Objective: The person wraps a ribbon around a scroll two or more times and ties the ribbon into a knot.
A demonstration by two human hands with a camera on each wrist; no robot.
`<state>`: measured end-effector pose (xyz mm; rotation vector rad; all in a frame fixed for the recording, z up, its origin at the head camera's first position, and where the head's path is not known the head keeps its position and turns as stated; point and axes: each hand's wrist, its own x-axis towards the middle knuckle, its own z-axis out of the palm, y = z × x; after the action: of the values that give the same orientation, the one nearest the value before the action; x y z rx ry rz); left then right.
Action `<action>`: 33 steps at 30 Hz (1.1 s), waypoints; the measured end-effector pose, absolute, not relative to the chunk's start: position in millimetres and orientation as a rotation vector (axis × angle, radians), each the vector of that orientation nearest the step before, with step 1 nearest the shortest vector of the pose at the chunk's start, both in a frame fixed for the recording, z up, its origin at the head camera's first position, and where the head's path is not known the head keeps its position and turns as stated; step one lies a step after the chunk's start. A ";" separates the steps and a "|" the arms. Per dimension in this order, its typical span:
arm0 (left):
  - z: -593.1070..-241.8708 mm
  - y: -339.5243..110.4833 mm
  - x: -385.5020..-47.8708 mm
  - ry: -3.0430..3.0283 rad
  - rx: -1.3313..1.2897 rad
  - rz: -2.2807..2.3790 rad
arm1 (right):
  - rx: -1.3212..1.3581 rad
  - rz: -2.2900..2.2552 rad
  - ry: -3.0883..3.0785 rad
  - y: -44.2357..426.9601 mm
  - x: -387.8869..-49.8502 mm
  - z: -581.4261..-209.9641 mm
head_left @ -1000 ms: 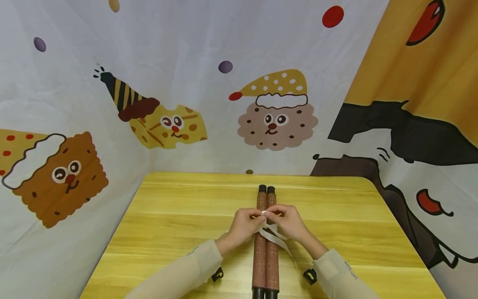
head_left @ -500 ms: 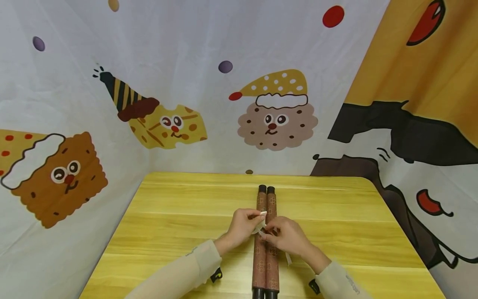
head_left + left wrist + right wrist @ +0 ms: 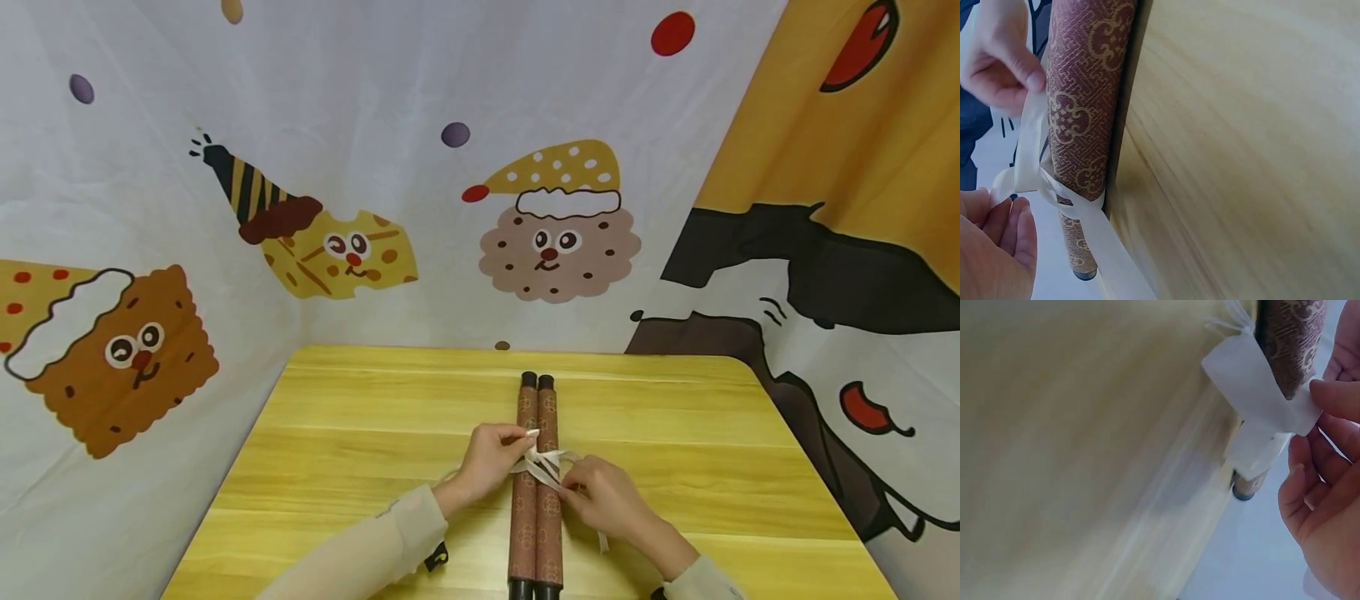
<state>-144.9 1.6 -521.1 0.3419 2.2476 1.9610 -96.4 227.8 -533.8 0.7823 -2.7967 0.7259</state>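
A double-rolled scroll in brown patterned cloth with black end knobs lies lengthwise on the table, its two rolls side by side. Round its middle runs a white ribbon, which forms a crossing and a loop on top. My left hand pinches a folded bit of that ribbon just above the crossing. To the right of the rolls, my right hand pinches another stretch of ribbon between thumb and fingers. In the left wrist view the ribbon stretches between both hands. A loose ribbon end hangs below the right hand.
The wood-grain table extends on both sides of the scroll. Behind it and at the sides hang cloth curtains printed with cartoon food faces. The scroll's near knobs reach the bottom edge of the head view.
My right hand has left the left hand's fingertips, taken hold of ribbon lower down and drawn it right and toward me. The left hand keeps its pinch almost in place.
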 end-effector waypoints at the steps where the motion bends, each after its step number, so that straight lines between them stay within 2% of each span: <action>1: -522.3 2.1 -144.5 2.238 0.341 1.969 | 0.781 0.727 -2.802 232.8 -93.9 -534.5; 10: -524.4 -1.3 -143.8 2.263 0.366 1.982 | 0.781 0.822 -2.874 272.9 -84.4 -535.9; 33: -525.0 -13.7 -146.5 2.276 0.361 1.989 | 0.438 0.683 -3.071 350.3 -79.6 -522.6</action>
<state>-146.5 -13.7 -525.0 0.3609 2.2756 1.9887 -79.6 350.3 -522.6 0.4383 -3.0709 0.6833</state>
